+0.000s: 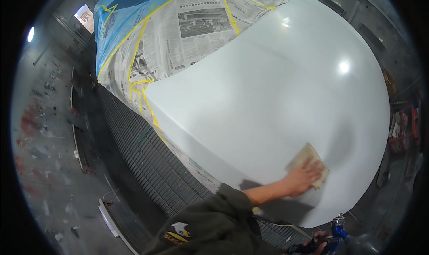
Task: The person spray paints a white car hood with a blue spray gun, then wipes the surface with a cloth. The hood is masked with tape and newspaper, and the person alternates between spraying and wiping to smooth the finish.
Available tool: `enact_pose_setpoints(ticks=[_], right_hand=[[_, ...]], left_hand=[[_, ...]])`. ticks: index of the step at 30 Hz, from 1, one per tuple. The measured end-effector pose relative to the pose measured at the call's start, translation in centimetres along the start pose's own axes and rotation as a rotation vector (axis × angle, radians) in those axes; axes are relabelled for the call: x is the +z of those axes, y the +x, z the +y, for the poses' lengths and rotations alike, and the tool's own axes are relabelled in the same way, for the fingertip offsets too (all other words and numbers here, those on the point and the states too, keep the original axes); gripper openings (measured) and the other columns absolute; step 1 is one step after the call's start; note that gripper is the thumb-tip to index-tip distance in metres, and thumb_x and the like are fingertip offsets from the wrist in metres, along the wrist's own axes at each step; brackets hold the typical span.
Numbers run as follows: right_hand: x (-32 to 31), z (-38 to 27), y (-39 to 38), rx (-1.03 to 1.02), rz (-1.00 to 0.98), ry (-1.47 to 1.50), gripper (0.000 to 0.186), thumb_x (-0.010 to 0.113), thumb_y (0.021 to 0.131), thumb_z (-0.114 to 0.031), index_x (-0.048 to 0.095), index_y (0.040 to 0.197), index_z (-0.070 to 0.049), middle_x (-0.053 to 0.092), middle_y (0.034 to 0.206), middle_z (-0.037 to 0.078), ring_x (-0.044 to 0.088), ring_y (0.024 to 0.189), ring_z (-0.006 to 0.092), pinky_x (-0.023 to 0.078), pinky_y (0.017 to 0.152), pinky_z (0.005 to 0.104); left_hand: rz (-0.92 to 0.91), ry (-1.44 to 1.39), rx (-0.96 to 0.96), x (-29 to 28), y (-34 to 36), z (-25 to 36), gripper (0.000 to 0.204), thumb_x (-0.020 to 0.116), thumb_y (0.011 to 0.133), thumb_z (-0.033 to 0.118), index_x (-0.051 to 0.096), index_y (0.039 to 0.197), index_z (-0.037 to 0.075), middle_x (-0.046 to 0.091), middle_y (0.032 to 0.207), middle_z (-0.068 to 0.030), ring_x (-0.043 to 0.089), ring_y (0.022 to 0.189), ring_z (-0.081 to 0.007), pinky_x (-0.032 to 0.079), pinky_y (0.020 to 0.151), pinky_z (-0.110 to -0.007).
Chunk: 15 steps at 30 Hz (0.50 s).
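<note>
Overall, cloth [308,149] on white hood [268,98], grated floor [152,152], paint-flecked wall [38,125]

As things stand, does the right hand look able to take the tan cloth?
Probably not: the right hand seems occupied with the blue spray gun, and the left hand lies over the tan cloth on the white hood.

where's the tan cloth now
In the head view, the tan cloth is low and right of centre, under the left hand on the white hood.
</note>
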State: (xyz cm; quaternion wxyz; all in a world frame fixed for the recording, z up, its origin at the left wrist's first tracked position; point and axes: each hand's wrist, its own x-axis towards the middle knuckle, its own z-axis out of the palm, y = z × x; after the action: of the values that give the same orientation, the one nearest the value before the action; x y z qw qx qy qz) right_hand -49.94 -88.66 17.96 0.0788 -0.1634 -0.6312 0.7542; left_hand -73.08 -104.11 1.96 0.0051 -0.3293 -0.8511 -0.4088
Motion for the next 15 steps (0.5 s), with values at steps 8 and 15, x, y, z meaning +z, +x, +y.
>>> enact_pose_setpoints(ticks=[8, 15], right_hand=[[-1.0, 0.8, 0.4, 0.05, -0.018, 0.136, 0.045, 0.054, 0.1, -0.037, 0.045, 0.132, -0.007, 0.054, 0.121, 0.014, 0.056, 0.09, 0.0177, 0.052, 0.066, 0.0311], [-0.2, 0.1, 0.0, 0.052, 0.067, 0.021, 0.046, 0.057, 0.1, -0.037, 0.045, 0.134, -0.008, 0.054, 0.122, 0.014, 0.056, 0.091, 0.0174, 0.052, 0.067, 0.0306]], left_hand=[[0.271, 0.657, -0.788, -30.2, -10.5, -27.2, 0.059, 0.046, 0.098, 0.029, 0.034, 0.151, 0.006, 0.032, 0.157, -0.0136, 0.024, 0.147, -0.0368, 0.016, 0.118, -0.059], [0.282, 0.479, -0.274, -18.1, 3.1, -20.6, 0.056, 0.055, 0.094, 0.026, 0.041, 0.146, 0.008, 0.038, 0.153, -0.0152, 0.026, 0.145, -0.0377, 0.016, 0.118, -0.057]])
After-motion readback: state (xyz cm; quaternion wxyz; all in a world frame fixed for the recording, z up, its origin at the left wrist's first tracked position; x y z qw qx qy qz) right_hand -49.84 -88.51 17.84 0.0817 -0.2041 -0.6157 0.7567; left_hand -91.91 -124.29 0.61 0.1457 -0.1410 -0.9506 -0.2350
